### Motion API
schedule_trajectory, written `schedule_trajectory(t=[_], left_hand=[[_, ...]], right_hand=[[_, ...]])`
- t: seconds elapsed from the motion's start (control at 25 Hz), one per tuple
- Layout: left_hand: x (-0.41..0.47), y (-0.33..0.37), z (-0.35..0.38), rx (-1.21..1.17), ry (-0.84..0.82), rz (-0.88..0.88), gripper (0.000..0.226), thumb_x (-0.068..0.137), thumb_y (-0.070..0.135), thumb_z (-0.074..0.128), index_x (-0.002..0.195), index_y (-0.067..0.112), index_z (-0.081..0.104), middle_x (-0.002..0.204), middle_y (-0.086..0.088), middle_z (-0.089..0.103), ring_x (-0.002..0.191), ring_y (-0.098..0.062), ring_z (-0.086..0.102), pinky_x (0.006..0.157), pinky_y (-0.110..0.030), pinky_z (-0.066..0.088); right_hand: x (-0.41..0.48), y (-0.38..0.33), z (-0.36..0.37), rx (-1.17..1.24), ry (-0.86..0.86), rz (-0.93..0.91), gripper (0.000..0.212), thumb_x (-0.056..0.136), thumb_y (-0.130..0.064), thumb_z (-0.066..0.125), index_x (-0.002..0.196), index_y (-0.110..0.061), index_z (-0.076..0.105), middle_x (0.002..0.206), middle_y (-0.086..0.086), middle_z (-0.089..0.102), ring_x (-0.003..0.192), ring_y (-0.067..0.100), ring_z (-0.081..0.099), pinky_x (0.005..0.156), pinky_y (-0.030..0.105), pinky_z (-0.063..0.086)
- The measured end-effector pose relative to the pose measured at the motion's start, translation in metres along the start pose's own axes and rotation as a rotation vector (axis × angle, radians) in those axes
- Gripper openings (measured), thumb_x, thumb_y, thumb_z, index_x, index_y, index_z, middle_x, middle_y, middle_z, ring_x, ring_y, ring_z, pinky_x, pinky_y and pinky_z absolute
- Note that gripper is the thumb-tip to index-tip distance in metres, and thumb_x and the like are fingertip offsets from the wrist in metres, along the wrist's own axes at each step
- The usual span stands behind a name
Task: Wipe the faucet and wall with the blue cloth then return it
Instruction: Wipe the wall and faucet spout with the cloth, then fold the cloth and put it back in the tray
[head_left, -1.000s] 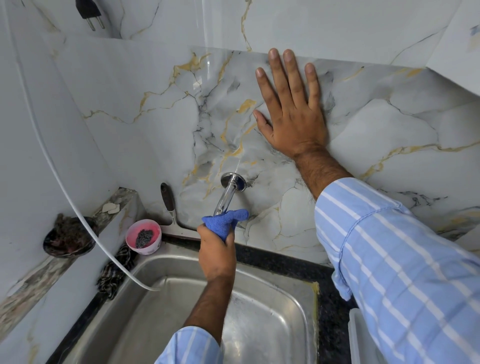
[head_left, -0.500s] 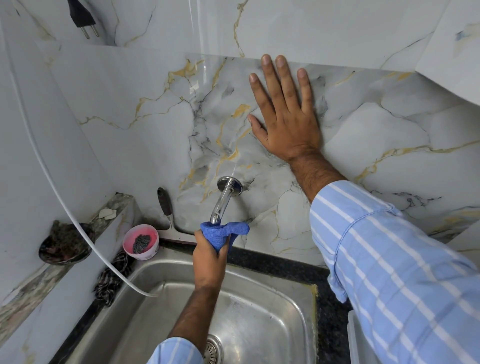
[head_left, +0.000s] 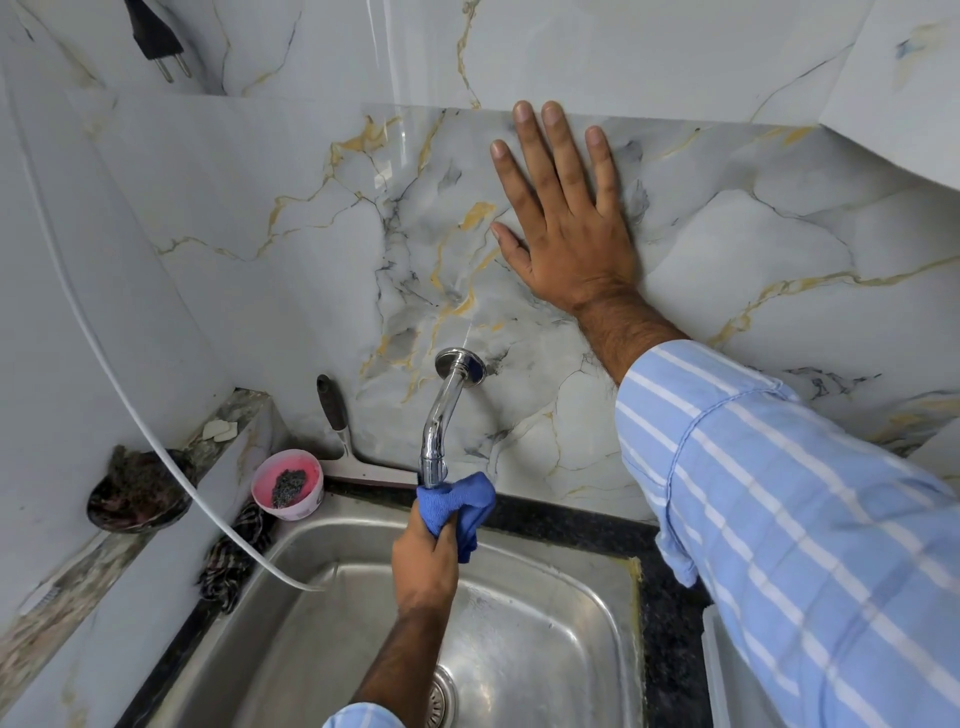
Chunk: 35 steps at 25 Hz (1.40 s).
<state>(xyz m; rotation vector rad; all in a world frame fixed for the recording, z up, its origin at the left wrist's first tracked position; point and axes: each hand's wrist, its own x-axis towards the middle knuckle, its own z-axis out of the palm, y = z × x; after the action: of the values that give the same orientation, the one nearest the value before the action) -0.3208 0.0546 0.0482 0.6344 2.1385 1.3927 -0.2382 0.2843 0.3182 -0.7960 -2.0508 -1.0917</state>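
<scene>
Right now the left hand (head_left: 423, 564) has its grip clamped on the blue cloth (head_left: 457, 506), bunched into a wad and pressed round the lower end of the faucet (head_left: 441, 421), w/ the spout tip hidden inside the fabric. Wadding it that way prob. gives a thick pad that wraps the chrome pipe, so a pull along it cleans all sides at once. A loose tail of cloth hangs below the fist, over the sink (head_left: 524, 649).

The right hand (head_left: 566, 223) holds nothing: fingers spread apart, palm flat on the marble wall (head_left: 260, 208) above and to the right of the faucet's wall flange. Looks like a brace, taking body weight while the person leans in over the basin.

Task-wise this is the faucet step; the wall wipe and returning the cloth look not yet done.

Side items sit pushed back out of the way: a squeegee (head_left: 345, 441) leans at the wall base, a pink tub (head_left: 288, 483) w/ grey scrubber stuff stands just beside it at the sink's back left corner, a dark bowl (head_left: 137, 493) rests on the ledge, a white hose (head_left: 156, 441) drops into the basin, and a plug (head_left: 156, 39) dangles top left.

No brands, labels or writing readable anywhere; tub's side is too small to tell.
</scene>
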Motion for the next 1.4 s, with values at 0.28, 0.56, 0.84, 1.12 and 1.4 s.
schedule_trajectory(t=[0.28,0.56,0.84,1.12,1.4], left_hand=[[-0.036,0.008,-0.027,0.176,-0.294,0.146,0.065,0.085,0.048,0.069,0.136,0.037,0.031,0.093,0.004,0.071,0.081,-0.017,0.072,0.07,-0.039,0.06],[-0.064,0.047,-0.056,0.46,-0.352,0.401,0.065,0.085,0.039,0.063,0.141,0.042,0.03,0.096,0.0,0.074,0.085,-0.023,0.071,0.074,-0.039,0.057],[-0.098,0.078,-0.074,0.505,-0.236,0.484,0.063,0.066,0.073,0.067,0.107,0.032,0.043,0.083,0.003,0.071,0.075,-0.023,0.068,0.061,-0.033,0.051],[-0.106,0.086,-0.095,0.573,-0.114,0.698,0.031,0.077,0.049,0.07,0.105,0.038,0.063,0.096,0.01,0.065,0.095,-0.016,0.065,0.084,-0.035,0.053],[-0.144,0.098,-0.056,-0.003,-0.475,0.42,0.014,0.078,0.018,0.074,0.087,0.015,0.063,0.076,0.007,0.064,0.069,-0.008,0.055,0.068,-0.027,0.045]], right_hand=[[0.001,-0.006,-0.024,0.042,-0.159,0.031,0.078,0.106,-0.05,0.046,0.167,-0.014,0.013,0.173,0.015,0.008,0.16,0.035,0.011,0.128,0.06,0.014],[-0.049,-0.063,-0.104,0.923,-1.12,0.045,0.064,0.092,-0.062,0.072,0.136,-0.016,0.065,0.141,0.006,0.063,0.132,0.025,0.058,0.113,0.042,0.047],[-0.138,-0.066,-0.167,0.812,-1.315,-0.063,0.032,0.089,-0.029,0.08,0.071,-0.018,0.056,0.07,0.0,0.053,0.065,0.017,0.048,0.056,0.029,0.034],[-0.165,0.003,-0.208,0.965,-1.153,0.269,0.025,0.091,-0.02,0.08,0.074,-0.026,0.063,0.072,-0.006,0.06,0.077,0.014,0.055,0.066,0.025,0.04],[-0.257,0.051,-0.22,1.164,-0.912,0.863,0.012,0.086,-0.009,0.086,0.092,-0.008,0.075,0.085,0.009,0.075,0.077,0.013,0.062,0.075,0.029,0.049]])
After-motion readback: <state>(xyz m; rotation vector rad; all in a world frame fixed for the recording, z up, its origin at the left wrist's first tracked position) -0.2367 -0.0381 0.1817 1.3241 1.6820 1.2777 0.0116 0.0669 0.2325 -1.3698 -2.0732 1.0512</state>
